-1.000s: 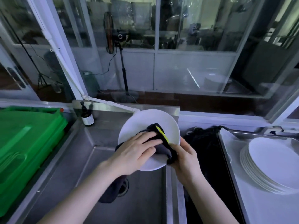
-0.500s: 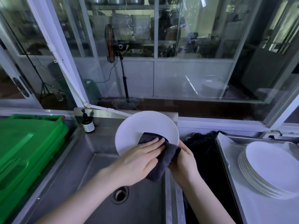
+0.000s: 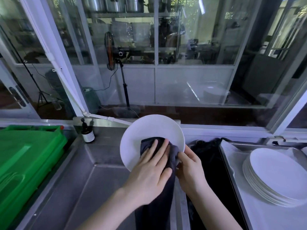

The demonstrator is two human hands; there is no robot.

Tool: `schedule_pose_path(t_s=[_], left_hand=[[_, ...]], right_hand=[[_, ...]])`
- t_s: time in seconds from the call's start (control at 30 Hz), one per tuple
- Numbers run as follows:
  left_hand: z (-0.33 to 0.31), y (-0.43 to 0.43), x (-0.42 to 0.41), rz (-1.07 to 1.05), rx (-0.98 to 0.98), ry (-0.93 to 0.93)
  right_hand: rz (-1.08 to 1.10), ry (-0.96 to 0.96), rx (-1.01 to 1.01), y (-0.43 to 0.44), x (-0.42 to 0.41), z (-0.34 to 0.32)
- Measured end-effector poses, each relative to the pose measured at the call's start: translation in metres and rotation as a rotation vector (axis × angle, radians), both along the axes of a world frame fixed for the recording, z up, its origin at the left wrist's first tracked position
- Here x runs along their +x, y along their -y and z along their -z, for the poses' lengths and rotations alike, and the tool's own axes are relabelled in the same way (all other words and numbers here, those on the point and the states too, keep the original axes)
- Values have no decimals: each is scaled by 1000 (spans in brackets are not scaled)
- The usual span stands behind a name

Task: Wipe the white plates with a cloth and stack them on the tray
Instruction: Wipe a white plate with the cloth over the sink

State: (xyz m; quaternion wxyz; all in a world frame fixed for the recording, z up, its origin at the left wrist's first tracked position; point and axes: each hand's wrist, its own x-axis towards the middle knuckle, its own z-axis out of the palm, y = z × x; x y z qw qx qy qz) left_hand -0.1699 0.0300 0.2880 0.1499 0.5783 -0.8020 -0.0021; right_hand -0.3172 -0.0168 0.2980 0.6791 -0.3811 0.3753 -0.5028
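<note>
Nearest to us, two forearms reach up from the bottom edge toward a white plate (image 3: 149, 128), which is held tilted on edge above the steel sink (image 3: 79, 188) with its face turned toward us. We see the left hand (image 3: 149, 173) laid flat, fingers straight and close together, pressing a dark grey cloth (image 3: 147, 143) against the lower half of the plate's face; the rest of the cloth hangs down below the hand, along the divider at the sink's right side. The right hand (image 3: 189, 168) grips the plate at its lower right rim, thumb curled over the front where the cloth's edge bunches; its other fingers are hidden behind, so we cannot tell how they lie. To our right a metal tray (image 3: 265, 146) lined with a white sheet carries a stack of plates (image 3: 274, 173), well apart from the one in hand. Between sink and tray we make out a black bundle (image 3: 207, 146), too dark to tell what it is. At our left stands a green crate (image 3: 25, 160), and just beyond it, at the sink's back corner, a small brown pump bottle (image 3: 87, 134) with a white label. Farther off, behind the glass panes, we see a standing fan (image 3: 109, 48) and, on a high shelf, steel pots (image 3: 114, 4)
</note>
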Motion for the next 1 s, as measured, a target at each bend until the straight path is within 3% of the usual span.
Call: schedule_pose_path(t_s=[0.2, 0.4, 0.57, 0.67, 0.87, 1.0], left_hand=[[-7, 48, 30, -99, -17, 40], [-21, 61, 52, -280, -106, 127], [-15, 28, 24, -152, -168, 111], [-3, 22, -3, -29, -104, -54], [-10, 58, 15, -52, -136, 8], [-16, 74, 50, -197, -124, 48]], right_hand=[[-87, -9, -67, -19, 11, 3], [-19, 69, -96, -1, -4, -7], [51, 36, -100, 12, -13, -6], [16, 39, -101, 5, -5, -5], [-93, 43, -93, -18, 9, 3], [-118, 42, -108, -10, -2, 4]])
